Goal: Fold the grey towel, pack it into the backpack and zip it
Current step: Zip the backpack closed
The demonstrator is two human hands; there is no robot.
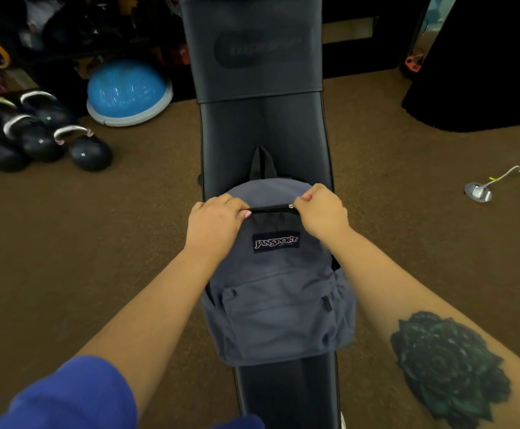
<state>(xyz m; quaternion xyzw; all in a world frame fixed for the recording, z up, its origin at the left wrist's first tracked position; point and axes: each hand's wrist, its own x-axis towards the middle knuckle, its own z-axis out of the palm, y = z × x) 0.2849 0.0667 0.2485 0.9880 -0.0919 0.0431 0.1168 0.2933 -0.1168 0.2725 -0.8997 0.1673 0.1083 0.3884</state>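
A grey-blue backpack (279, 292) with a dark logo patch lies on its back on a black padded bench (265, 128), its carry loop pointing away from me. My left hand (213, 222) grips the top of the backpack at the left end of the black zipper line (271, 209). My right hand (322, 212) pinches the metal zipper pull (291, 206) at the right end of that line. No grey towel is visible anywhere.
Brown carpet (128, 243) surrounds the bench. Several black kettlebells (88, 150) and a blue balance dome (128, 91) sit at the left. A floor outlet (478, 191) with a white cord lies at the right, and a black shape (485, 72) stands far right.
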